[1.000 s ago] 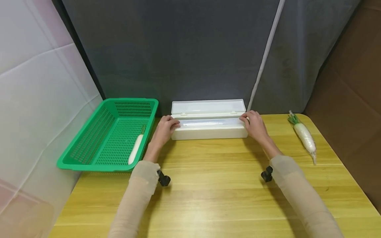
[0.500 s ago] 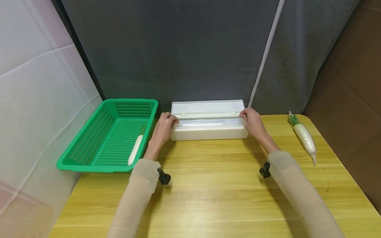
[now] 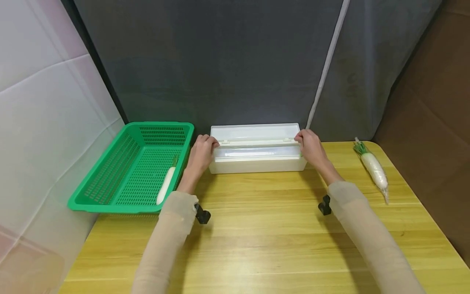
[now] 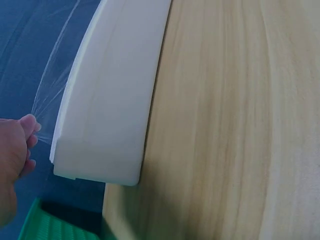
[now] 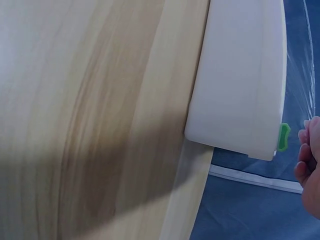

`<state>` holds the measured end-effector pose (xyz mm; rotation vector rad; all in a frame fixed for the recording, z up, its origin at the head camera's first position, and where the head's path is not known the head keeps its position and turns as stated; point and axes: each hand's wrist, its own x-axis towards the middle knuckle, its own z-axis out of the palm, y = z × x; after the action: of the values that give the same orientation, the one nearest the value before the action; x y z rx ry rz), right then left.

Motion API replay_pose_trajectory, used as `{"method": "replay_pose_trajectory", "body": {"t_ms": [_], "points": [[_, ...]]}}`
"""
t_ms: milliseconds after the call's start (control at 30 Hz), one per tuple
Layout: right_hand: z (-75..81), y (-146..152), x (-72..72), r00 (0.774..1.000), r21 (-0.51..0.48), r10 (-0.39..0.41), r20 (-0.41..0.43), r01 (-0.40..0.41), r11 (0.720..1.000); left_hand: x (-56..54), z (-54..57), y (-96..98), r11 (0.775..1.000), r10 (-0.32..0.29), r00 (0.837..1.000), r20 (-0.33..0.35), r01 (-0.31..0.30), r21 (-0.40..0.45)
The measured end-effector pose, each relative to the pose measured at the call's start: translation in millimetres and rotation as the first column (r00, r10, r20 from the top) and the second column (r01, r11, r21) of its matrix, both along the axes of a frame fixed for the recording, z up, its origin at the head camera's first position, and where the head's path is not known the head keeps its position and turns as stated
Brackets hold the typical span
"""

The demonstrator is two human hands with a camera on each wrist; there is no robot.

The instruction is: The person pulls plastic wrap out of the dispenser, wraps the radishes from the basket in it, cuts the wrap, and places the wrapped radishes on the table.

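A white plastic wrap dispenser box [image 3: 257, 165] stands at the back of the table with its lid [image 3: 255, 131] tipped back. Clear plastic wrap [image 4: 50, 95] stretches up from it in the left wrist view. My left hand [image 3: 201, 154] pinches one corner of this film above the box's left end. At the other end my right hand [image 3: 312, 148] pinches the opposite corner, and the taut film [image 5: 306, 75] shows in the right wrist view. A small green slider [image 5: 284, 137] sits on the box's edge near my right fingers.
To the left stands a green basket [image 3: 128, 208] with an unwrapped white radish [image 3: 166, 185] inside. A radish in plastic film [image 3: 374, 168] lies at the table's right side. Behind the box hangs a dark grey curtain [image 3: 220, 61].
Both hands have risen slightly and moved back toward the lid, lifting the edge of the plastic wrap out of the box. The basket and radishes have stayed put.
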<state>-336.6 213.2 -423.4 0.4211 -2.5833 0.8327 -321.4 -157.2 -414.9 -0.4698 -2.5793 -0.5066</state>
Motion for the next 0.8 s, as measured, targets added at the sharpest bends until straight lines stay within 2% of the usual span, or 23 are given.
{"method": "replay_pose_trajectory", "body": {"t_ms": [200, 400, 600, 800], "points": [[6.3, -2, -0.5, 0.999, 0.008, -0.026, 0.019, 0.026, 1.000, 0.5, 6.4, 0.6, 1.000, 0.019, 0.999, 0.026, -0.019, 0.001], [11.0, 0, -0.5, 0.999, -0.011, -0.037, 0.001, 0.037, 0.999, -0.9, 14.5, 2.3, 1.000, 0.006, 1.000, -0.002, -0.006, 0.012], [15.9, 3, -1.0, 0.998, -0.010, -0.017, -0.052, 0.016, 1.000, -0.5, 22.2, 2.8, 1.000, 0.013, 1.000, -0.022, -0.013, 0.017], [26.0, 3, 0.2, 0.997, -0.006, -0.032, -0.072, 0.032, 0.999, -0.8, 31.6, 1.5, 0.999, -0.022, 0.998, -0.067, 0.024, 0.025]]}}
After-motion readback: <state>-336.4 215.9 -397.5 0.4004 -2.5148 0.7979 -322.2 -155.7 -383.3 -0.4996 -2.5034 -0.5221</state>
